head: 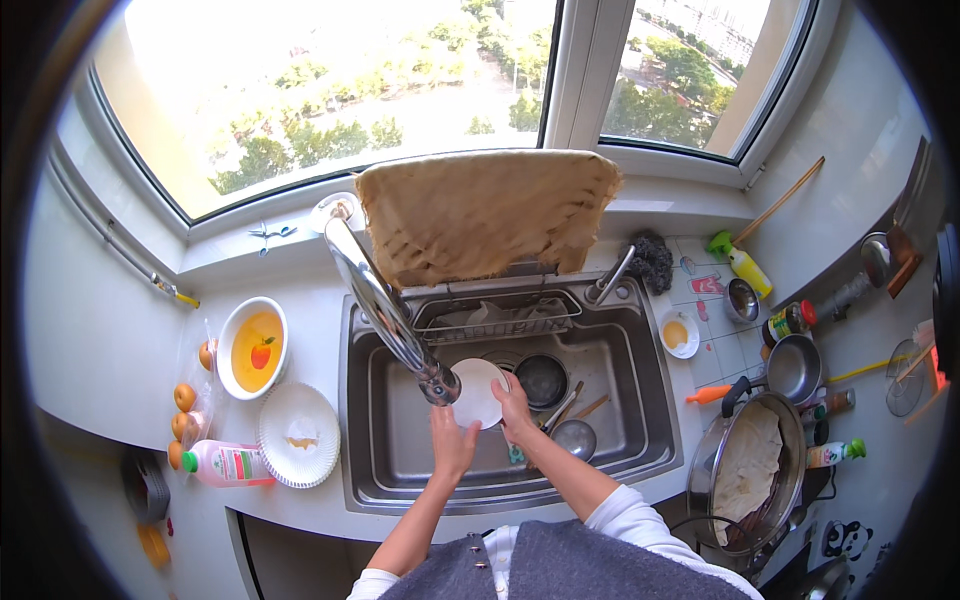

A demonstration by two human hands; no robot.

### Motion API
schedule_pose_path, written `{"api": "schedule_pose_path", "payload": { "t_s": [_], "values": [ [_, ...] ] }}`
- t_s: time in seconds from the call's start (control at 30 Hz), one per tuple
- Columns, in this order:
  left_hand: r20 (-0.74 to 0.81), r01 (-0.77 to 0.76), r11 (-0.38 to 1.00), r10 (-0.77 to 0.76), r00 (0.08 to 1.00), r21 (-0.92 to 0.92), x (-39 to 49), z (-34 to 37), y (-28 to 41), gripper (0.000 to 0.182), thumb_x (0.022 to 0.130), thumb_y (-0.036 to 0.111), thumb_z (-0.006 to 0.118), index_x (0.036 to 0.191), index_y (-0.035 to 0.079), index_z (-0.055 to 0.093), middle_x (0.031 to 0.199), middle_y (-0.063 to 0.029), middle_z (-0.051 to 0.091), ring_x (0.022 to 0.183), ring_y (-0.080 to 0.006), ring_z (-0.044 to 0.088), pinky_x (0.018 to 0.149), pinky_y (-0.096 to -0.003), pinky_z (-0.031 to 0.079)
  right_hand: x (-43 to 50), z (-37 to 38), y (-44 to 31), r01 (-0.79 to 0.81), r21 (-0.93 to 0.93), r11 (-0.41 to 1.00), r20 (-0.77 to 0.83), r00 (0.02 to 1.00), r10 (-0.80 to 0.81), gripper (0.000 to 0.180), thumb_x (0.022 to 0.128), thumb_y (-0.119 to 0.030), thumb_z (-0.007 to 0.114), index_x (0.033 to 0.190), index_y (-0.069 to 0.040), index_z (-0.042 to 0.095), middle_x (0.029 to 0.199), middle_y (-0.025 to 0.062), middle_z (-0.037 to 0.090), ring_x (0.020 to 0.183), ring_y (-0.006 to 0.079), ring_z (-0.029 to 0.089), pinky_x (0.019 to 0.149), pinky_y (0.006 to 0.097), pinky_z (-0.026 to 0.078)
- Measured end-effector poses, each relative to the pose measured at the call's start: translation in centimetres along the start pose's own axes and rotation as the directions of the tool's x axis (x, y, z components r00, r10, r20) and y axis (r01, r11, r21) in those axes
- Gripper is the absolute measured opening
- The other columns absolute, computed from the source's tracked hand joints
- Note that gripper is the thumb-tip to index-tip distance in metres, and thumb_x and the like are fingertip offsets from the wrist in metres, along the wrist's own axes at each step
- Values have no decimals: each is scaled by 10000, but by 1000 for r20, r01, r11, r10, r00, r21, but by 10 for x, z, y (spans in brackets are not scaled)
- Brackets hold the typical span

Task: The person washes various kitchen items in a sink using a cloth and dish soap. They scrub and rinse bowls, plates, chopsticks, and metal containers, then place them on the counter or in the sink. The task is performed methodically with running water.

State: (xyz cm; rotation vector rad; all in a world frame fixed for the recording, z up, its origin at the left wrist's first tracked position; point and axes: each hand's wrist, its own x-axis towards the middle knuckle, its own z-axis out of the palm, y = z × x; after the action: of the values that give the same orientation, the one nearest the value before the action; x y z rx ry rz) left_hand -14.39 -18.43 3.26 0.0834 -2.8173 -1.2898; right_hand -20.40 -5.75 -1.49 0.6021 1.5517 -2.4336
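Note:
Over the sink, beneath the faucet's tip, a small white dish (478, 393) is held between both hands. My right hand (514, 411) grips its right rim, with the thumb on the near face. At the dish's lower left edge is my left hand (453, 444), thumb against the rim and fingertips partly hidden by the faucet (386, 319). Below and to the right, in the stainless steel sink (401, 442), lie a dark round pot or bowl (541, 381), a metal ladle or bowl (576, 438) and several utensils with wooden handles (592, 407).
A wire rack (499, 326) spans the sink's back, below a hanging tan cloth (487, 214). Left counter: a white basin (281, 319), a fluted white plate (298, 469), a pink bottle (232, 463). Right: a small bowl (690, 349) and a large steel pot (701, 480) holding pale sheets.

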Motion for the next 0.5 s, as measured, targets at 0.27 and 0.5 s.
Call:
{"api": "schedule_pose_path", "payload": {
  "t_s": [0.27,0.5],
  "values": [
    [739,-325,842,-123,662,431,40,6,-4,851,733,303,702,1402,1,272,1432,-223,324,1359,-349,266,1106,-464,219,-1,7,19,105,-558,823,-14,991,-136,535,851,-280,622,1282,-14,448,1174,184,556,1103,268,522,948,346,396],
    [456,-542,829,432,778,139,13,14,-19,798,661,179,686,1359,16,333,1331,-221,427,1245,-393,399,1081,-471,256,13,-1,-25,16,-319,948,169,985,40,446,883,-206,591,1266,-12,470,1187,116,553,1093,191,508,932,308,395]
  ]
}}
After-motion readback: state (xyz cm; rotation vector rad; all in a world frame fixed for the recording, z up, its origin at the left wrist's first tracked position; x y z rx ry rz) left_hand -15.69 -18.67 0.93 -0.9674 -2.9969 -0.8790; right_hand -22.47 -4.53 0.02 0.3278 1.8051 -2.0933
